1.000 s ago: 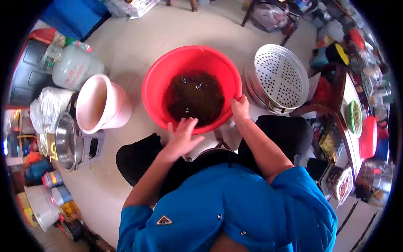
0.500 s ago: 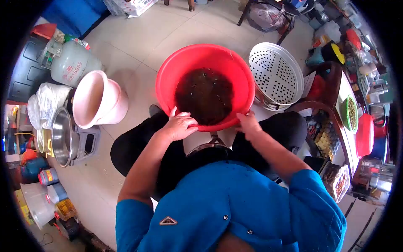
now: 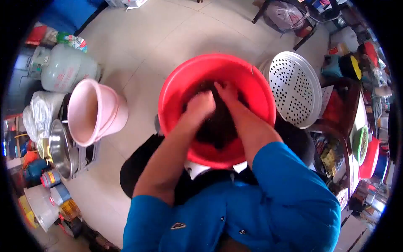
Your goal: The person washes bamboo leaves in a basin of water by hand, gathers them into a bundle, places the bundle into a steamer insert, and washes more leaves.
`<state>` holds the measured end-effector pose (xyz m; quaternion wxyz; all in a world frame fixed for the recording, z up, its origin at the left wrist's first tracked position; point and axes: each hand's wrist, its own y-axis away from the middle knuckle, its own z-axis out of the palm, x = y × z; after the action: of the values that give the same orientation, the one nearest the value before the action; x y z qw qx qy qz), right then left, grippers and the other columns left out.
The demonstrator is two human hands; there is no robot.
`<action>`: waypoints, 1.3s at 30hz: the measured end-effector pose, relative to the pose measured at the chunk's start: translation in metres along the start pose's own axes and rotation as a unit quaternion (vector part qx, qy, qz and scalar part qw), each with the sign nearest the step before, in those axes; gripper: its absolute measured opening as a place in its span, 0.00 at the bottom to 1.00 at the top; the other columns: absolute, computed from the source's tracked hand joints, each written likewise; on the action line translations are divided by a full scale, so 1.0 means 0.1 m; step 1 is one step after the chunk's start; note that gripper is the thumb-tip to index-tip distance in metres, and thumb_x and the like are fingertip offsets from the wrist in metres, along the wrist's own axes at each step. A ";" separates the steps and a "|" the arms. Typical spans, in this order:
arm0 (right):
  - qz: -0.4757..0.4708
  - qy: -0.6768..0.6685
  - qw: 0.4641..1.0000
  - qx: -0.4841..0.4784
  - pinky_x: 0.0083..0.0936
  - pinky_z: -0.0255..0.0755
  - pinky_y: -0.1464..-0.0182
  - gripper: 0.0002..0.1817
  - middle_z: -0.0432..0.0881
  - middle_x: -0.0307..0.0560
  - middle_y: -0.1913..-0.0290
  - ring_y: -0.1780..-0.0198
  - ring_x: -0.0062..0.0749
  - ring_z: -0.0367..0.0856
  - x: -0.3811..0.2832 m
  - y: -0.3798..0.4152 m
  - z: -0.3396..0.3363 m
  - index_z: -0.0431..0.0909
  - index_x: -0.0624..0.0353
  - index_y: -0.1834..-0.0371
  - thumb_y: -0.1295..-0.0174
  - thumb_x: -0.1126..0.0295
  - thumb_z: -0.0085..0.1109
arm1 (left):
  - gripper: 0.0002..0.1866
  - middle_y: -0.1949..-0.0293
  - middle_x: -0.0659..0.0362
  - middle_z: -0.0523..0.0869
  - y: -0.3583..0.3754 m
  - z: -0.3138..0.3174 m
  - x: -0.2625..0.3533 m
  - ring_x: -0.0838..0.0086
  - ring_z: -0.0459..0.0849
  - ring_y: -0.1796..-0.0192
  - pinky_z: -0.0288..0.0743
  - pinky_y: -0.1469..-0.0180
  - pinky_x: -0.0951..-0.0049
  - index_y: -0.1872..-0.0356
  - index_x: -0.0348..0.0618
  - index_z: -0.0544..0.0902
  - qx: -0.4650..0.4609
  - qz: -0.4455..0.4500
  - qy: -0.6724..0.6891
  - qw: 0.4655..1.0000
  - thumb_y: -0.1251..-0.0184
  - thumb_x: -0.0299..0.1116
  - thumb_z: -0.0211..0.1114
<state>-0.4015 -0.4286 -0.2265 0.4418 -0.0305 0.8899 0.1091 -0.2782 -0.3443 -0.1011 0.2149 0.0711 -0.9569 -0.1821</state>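
A large red plastic basin (image 3: 174, 94) sits between my knees, with a dark, wet-looking mass (image 3: 216, 130) in its bottom. Both my hands are inside it. My left hand (image 3: 202, 104) is blurred and looks curled closed above the dark contents; whatever it may hold is hidden. Just to its right, my right hand (image 3: 228, 93) reaches down with its fingertips at the dark mass. Its fingers are partly hidden, so their grip cannot be made out. What the mass consists of is too dark to tell.
A pink bucket (image 3: 77, 113) and a steel bowl (image 3: 58, 153) stand on the left, near a gas cylinder (image 3: 69, 69). Right of the basin leans a perforated metal steamer tray (image 3: 294, 88). A green basket (image 3: 362, 145) rests on the table (image 3: 357, 122) at far right.
Both hands have left the basin's near rim and moved forward and down into it. The basin now appears closer to my body, and the view has shifted.
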 end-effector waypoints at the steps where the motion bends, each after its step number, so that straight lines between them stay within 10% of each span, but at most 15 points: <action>1: -0.006 -0.028 1.000 0.005 0.36 0.64 0.42 0.37 0.74 0.55 0.46 0.46 0.46 0.73 0.20 -0.02 0.17 0.70 0.60 0.45 0.53 0.46 0.62 | 0.16 0.60 0.48 0.82 -0.08 0.33 -0.01 0.53 0.81 0.58 0.74 0.54 0.58 0.61 0.41 0.81 -0.121 0.092 -0.101 0.983 0.40 0.41 0.53; 6: 0.088 -0.231 0.952 -0.180 0.33 0.55 0.35 0.31 0.70 0.54 0.43 0.37 0.38 0.64 0.54 0.02 0.19 0.68 0.58 0.42 0.48 0.57 0.62 | 0.17 0.52 0.47 0.80 -0.35 1.76 -0.20 0.56 0.78 0.50 0.70 0.47 0.57 0.54 0.45 0.81 -0.338 0.153 -0.041 0.928 0.41 0.41 0.54; 13: 0.085 -0.091 0.924 -0.361 0.32 0.60 0.38 0.29 0.70 0.50 0.42 0.40 0.37 0.66 1.04 -0.01 0.60 0.65 0.57 0.40 0.44 0.59 0.58 | 0.19 0.48 0.49 0.77 -0.53 2.67 -0.66 0.59 0.75 0.46 0.68 0.44 0.59 0.51 0.44 0.78 -0.274 0.145 0.097 0.946 0.42 0.41 0.56; 15: 0.304 -0.544 0.734 -0.271 0.32 0.61 0.38 0.28 0.72 0.49 0.44 0.42 0.37 0.68 0.99 0.12 0.60 0.65 0.57 0.39 0.43 0.61 0.57 | 0.19 0.48 0.49 0.77 -0.55 2.56 -0.70 0.59 0.75 0.45 0.68 0.44 0.59 0.51 0.44 0.79 -0.279 0.149 0.098 0.944 0.42 0.40 0.57; 16: 0.302 -0.545 0.734 -0.271 0.32 0.61 0.38 0.28 0.72 0.49 0.44 0.42 0.37 0.68 0.96 0.05 0.63 0.65 0.57 0.39 0.43 0.61 0.57 | 0.19 0.48 0.49 0.77 -0.56 2.45 -0.69 0.59 0.75 0.45 0.68 0.43 0.60 0.51 0.43 0.79 -0.282 0.155 0.097 0.942 0.43 0.40 0.57; 18: 0.093 -0.242 0.894 -0.365 0.32 0.62 0.39 0.26 0.74 0.51 0.47 0.44 0.38 0.70 0.85 -0.11 0.68 0.66 0.59 0.41 0.43 0.64 0.56 | 0.19 0.48 0.49 0.77 -0.59 2.18 -0.68 0.59 0.75 0.45 0.68 0.43 0.60 0.51 0.43 0.79 -0.292 0.169 0.084 0.938 0.43 0.39 0.58; 22: 0.069 -0.420 0.875 -0.231 0.32 0.66 0.43 0.25 0.76 0.50 0.49 0.47 0.37 0.73 0.38 0.20 0.44 0.68 0.60 0.43 0.45 0.65 0.58 | 0.19 0.48 0.49 0.77 -0.59 1.38 -0.51 0.59 0.75 0.44 0.68 0.43 0.62 0.52 0.42 0.79 -0.319 0.170 -0.003 0.932 0.44 0.38 0.59; 24: -0.003 -0.052 0.929 -0.366 0.32 0.69 0.47 0.24 0.76 0.49 0.49 0.49 0.35 0.74 0.21 0.05 0.26 0.70 0.61 0.45 0.46 0.66 0.60 | 0.18 0.48 0.50 0.78 -0.57 1.01 -0.41 0.59 0.76 0.45 0.70 0.45 0.63 0.53 0.43 0.80 -0.367 0.085 -0.093 0.922 0.45 0.37 0.60; 27: 0.145 -0.244 0.924 -0.257 0.31 0.70 0.50 0.25 0.77 0.49 0.51 0.53 0.34 0.75 0.35 0.13 0.32 0.72 0.62 0.47 0.49 0.66 0.63 | 0.15 0.54 0.49 0.81 -0.19 0.44 -0.25 0.58 0.80 0.50 0.73 0.50 0.63 0.58 0.43 0.81 -0.296 0.051 -0.078 0.951 0.45 0.38 0.60; 34: 0.119 -0.173 0.976 -0.064 0.33 0.69 0.49 0.31 0.78 0.53 0.54 0.52 0.39 0.76 0.26 0.27 0.20 0.70 0.65 0.50 0.57 0.64 0.70 | 0.15 0.66 0.50 0.81 1.18 -0.15 -0.29 0.58 0.81 0.60 0.75 0.60 0.61 0.65 0.43 0.79 -0.095 0.191 -0.194 0.958 0.44 0.45 0.60; 39: 0.140 -0.214 0.965 -0.061 0.34 0.68 0.47 0.32 0.75 0.56 0.49 0.49 0.40 0.74 0.17 0.30 0.16 0.69 0.65 0.49 0.59 0.66 0.70 | 0.12 0.83 0.57 0.76 1.52 -0.05 -0.43 0.61 0.77 0.78 0.70 0.73 0.63 0.81 0.45 0.77 0.094 0.327 -0.034 0.940 0.51 0.42 0.64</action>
<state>-0.4039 -0.3953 -0.2440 0.5993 0.0919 0.7618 0.2283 -0.2459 -0.1959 -0.0559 0.2226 -0.2326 -0.9467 -0.0136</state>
